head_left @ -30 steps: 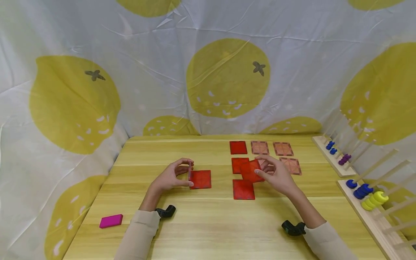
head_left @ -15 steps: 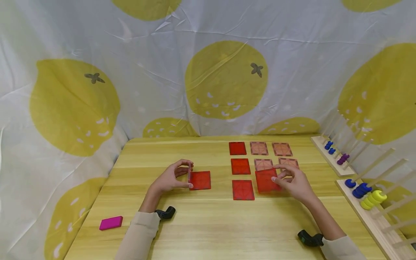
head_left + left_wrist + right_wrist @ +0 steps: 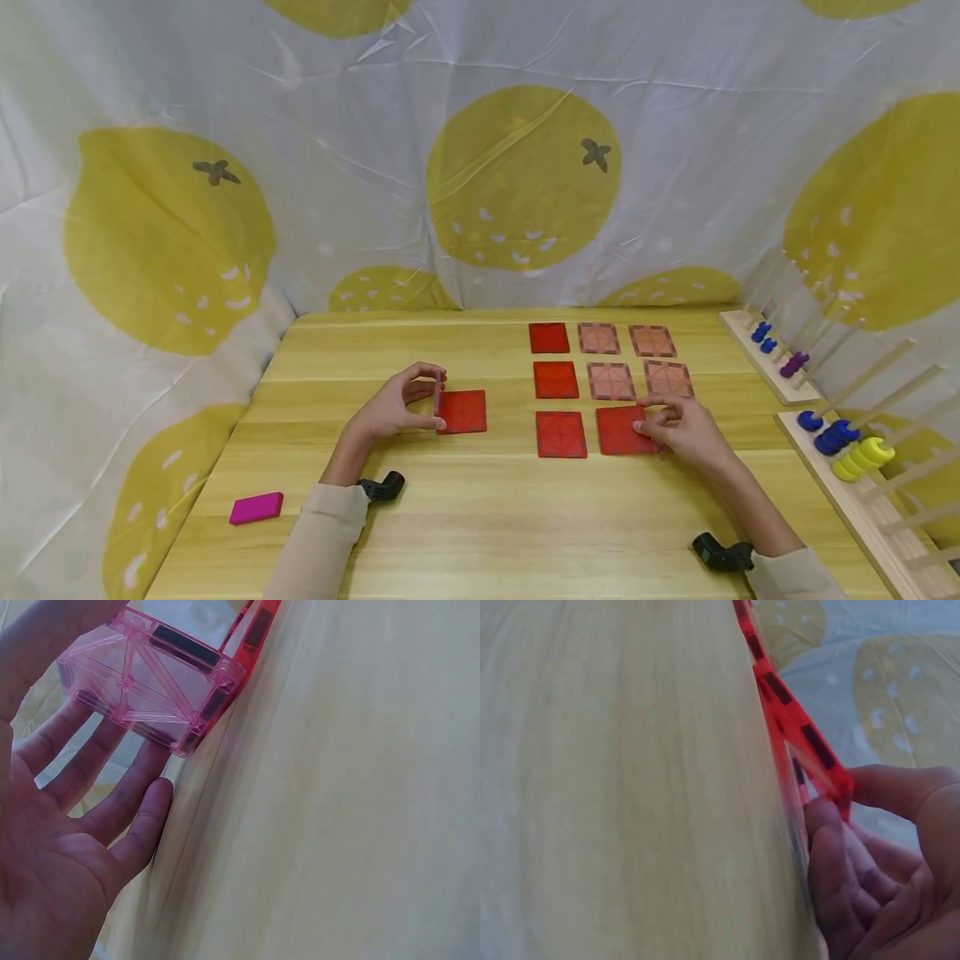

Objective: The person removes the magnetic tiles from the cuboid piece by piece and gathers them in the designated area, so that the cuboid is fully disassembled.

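In the head view, my left hand [image 3: 392,408] holds a clear pink magnetic tile [image 3: 142,679] upright between thumb and fingers. The pink tile stands along the left edge of a red magnetic tile [image 3: 462,412] lying flat. My right hand [image 3: 686,429] pinches another red magnetic tile [image 3: 622,431] by its right side. The right wrist view shows that tile tilted, its far edge low by the tabletop and the pinched edge raised. To its left lies a flat red tile [image 3: 561,434], with a small gap between them. Behind are red tiles [image 3: 556,379] and pink tiles [image 3: 611,381] in rows.
A magenta block [image 3: 257,507] lies at the front left of the wooden table [image 3: 480,525]. Two wooden peg boards [image 3: 847,492] with blue, purple and yellow beads stand along the right edge. A lemon-print cloth [image 3: 360,167] hangs behind.
My right hand has carried its red tile rightward and lowered it beside the front red tile, uncovering the middle tiles. My left hand keeps its hold on the upright pink tile.
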### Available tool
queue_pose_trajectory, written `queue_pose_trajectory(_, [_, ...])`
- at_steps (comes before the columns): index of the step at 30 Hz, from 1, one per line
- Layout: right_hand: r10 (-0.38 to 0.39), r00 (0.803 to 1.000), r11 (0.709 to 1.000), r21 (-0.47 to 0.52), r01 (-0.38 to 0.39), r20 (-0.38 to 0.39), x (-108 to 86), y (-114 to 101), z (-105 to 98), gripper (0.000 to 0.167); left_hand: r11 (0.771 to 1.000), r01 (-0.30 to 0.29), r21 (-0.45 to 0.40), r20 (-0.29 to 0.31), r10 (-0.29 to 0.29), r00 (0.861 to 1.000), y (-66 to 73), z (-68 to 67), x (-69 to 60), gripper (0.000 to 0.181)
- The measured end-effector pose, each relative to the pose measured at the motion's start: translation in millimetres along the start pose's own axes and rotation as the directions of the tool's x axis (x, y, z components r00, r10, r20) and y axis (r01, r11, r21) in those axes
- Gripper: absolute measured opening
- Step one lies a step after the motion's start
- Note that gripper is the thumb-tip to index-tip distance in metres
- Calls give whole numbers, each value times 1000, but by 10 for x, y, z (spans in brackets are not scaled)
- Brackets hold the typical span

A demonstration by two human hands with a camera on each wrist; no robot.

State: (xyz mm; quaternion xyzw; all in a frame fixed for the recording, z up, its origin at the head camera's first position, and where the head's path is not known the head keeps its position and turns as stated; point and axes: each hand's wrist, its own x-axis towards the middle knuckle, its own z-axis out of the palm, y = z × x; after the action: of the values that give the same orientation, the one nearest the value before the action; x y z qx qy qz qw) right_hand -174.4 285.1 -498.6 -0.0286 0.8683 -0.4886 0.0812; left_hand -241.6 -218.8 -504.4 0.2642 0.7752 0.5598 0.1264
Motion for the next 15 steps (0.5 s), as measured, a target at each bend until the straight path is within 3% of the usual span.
queue_pose_trajectory(8, [-9, 999, 994, -110, 13, 34, 42, 56, 8, 51, 1000, 18, 14, -12, -18, 1000, 8, -2, -11, 78])
queue_pose_trajectory(15, [-22, 999, 991, -134, 27, 41, 60, 33, -9, 46, 1000, -3, 18, -9, 3, 1000, 7, 2, -22, 77])
